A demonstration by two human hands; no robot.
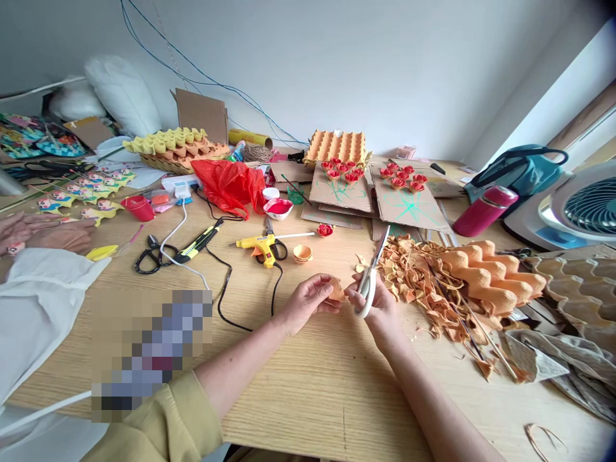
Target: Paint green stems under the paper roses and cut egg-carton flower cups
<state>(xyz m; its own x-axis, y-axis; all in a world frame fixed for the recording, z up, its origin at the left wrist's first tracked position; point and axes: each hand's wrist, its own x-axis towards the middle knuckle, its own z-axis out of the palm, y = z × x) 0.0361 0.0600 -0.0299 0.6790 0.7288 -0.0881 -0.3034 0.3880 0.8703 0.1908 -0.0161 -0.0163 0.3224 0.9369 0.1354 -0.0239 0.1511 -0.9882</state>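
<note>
Between the fingers and thumb of my left hand (310, 301) is a small orange piece of egg carton (337, 290). Just to its right, my right hand (380, 314) grips white-handled scissors (368, 289), their blades pointing up and away from me. Whether the blades are parted is hard to make out. Beyond my hands stand a small orange carton cup (303, 254) and a red-painted flower (325, 230). A yellow glue gun (262, 249) lies to the left of the cup, with a glue stick in its back. Orange carton scraps (418, 282) are heaped right of the scissors.
An orange egg tray (491, 276) lies at the right. Behind are cardboard sheets (339, 189) bearing red flowers, a bowl of red paint (278, 208) and a red plastic bag (228, 186). A pink bottle (485, 210) stands near a fan (577, 199). Another person's hands (58, 232) rest at left.
</note>
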